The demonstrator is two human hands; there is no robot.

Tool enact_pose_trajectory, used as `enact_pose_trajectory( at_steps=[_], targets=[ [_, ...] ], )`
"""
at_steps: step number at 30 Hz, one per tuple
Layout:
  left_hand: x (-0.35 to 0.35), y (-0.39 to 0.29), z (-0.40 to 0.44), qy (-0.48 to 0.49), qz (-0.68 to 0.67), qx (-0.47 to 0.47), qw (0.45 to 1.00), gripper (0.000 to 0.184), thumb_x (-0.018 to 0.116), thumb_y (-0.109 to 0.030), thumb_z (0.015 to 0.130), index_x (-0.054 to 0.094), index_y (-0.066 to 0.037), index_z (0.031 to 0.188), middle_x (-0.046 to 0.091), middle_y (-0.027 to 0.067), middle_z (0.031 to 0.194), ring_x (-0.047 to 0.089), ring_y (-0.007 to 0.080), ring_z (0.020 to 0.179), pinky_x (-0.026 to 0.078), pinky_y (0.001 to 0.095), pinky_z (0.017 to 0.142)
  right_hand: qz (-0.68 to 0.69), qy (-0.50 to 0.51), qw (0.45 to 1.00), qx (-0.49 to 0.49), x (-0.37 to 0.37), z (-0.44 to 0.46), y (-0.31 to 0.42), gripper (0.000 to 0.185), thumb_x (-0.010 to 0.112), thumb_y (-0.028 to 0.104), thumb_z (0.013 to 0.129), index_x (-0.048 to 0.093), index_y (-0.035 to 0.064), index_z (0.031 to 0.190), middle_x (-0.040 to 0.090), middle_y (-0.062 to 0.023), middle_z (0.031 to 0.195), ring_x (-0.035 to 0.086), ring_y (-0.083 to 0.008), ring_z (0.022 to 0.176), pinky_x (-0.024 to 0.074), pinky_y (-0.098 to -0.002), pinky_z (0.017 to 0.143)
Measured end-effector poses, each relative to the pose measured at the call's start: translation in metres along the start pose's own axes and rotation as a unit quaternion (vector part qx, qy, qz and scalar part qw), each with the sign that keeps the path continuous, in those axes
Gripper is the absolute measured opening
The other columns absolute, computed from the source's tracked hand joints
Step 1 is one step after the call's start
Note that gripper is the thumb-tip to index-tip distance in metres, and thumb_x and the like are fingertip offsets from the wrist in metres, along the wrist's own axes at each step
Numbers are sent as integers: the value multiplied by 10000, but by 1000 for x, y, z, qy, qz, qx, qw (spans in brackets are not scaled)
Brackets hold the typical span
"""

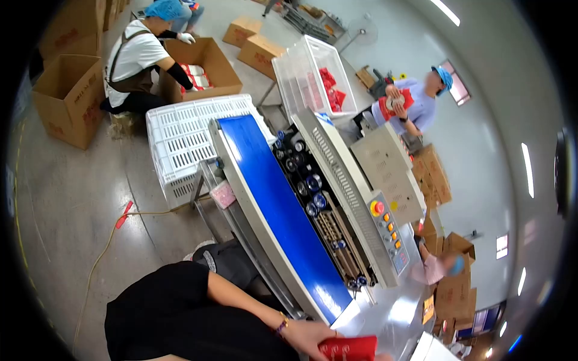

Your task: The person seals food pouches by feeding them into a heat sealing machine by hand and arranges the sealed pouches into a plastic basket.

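At the view's bottom edge, the person's left hand point(306, 337) holds a shiny red pouch w/ pale print point(351, 348), thumb pressed against one end; other fingertips are hidden, so can't tell exactly how they close. Right hand: maybe the blurred bit of skin point(383, 357) by the pouch; finger pos. can't be told. Best handling, prob.: light, even grip, pouch kept flat & uncreased, dark beaded bracelet point(282, 325) well clear of the mach. Nearby, shiny steel tabletop point(394, 319); then long flat blue belt point(286, 210) beside round black-and-blue wheels point(313, 182), best kept finger-free. Round red button point(377, 208) should stay reachable. Farther: slotted white plastic crate point(198, 111), then white-topped, blue-capped worker point(133, 51) at an open brown cardboard box point(224, 66).
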State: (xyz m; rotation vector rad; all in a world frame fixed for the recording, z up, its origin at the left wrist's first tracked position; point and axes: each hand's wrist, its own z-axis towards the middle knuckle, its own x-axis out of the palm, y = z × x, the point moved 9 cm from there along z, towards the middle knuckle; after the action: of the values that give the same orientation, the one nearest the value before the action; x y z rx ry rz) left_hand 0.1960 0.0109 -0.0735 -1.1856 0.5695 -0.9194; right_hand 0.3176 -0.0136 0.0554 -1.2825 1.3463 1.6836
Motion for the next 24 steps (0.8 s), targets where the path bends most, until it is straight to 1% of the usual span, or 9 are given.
enact_pose_trajectory(
  at_steps=[1,5,7,8,10,11,16,20,24],
  targets=[
    [-13,2,-8,-66,-21,83,994,451,677,-199,879,539,-55,1283,681,95,911,654,185,848,528,326,742,37,-15,996,75,4,7,-1,123,731,66,823,680,7,918,638,-116,831,597,-239,754,488,-319,713],
    [-50,53,-35,-181,-99,-27,978,496,776,-193,820,573,-26,1240,703,75,1054,651,106,936,526,279,819,38,-181,953,-239,-27,25,92,358,656,-35,796,602,-47,1150,641,-161,975,587,-331,1010,500,-403,846],
    [-67,66,-52,-226,-73,-75,968,442,777,-199,818,603,-9,1178,706,77,1027,653,100,936,528,268,825,285,-352,844,-288,-22,28,113,140,643,152,873,634,12,885,536,-168,1029,611,-176,871,540,-367,742],
    [-70,71,-57,-233,-80,-88,965,436,780,-179,815,604,-5,1173,702,68,1031,648,98,935,524,266,831,419,-266,789,-362,-18,19,118,560,655,-116,723,569,45,1252,584,-173,1105,565,-363,1081,509,-497,910],
    [-74,71,-68,-255,-107,-102,956,410,787,-121,802,607,9,1147,688,47,1037,630,86,931,517,258,837,489,-194,733,-432,-6,10,126,1016,596,-278,550,547,407,1298,382,-147,1338,467,-396,1214,512,-619,907],
    [-76,71,-72,-263,-108,-111,952,386,789,-86,792,611,7,1122,684,39,1033,623,78,926,516,250,827,513,-185,683,-486,-7,10,125,1026,539,-299,544,560,408,1288,411,-126,1318,439,-396,1243,475,-653,947],
    [-82,65,-79,-287,-51,-132,947,315,778,-26,778,632,11,1056,695,41,974,630,80,879,518,250,792,692,-463,464,-303,-13,8,131,263,499,431,956,669,234,997,539,-123,1068,549,-309,984,512,-505,798],
    [-77,75,-73,-277,-33,-148,949,297,777,-36,777,637,8,1035,699,52,956,644,98,849,521,256,769,779,-548,304,16,-31,-11,136,187,580,320,922,621,139,900,554,-91,961,525,-233,862,491,-399,747],
    [-65,83,-59,-228,-6,-153,961,304,784,-54,776,635,14,1032,700,55,951,645,102,847,521,261,767,769,-575,280,-12,-36,-14,127,146,595,262,889,588,118,914,542,-79,965,508,-213,860,485,-373,744]
  ],
)
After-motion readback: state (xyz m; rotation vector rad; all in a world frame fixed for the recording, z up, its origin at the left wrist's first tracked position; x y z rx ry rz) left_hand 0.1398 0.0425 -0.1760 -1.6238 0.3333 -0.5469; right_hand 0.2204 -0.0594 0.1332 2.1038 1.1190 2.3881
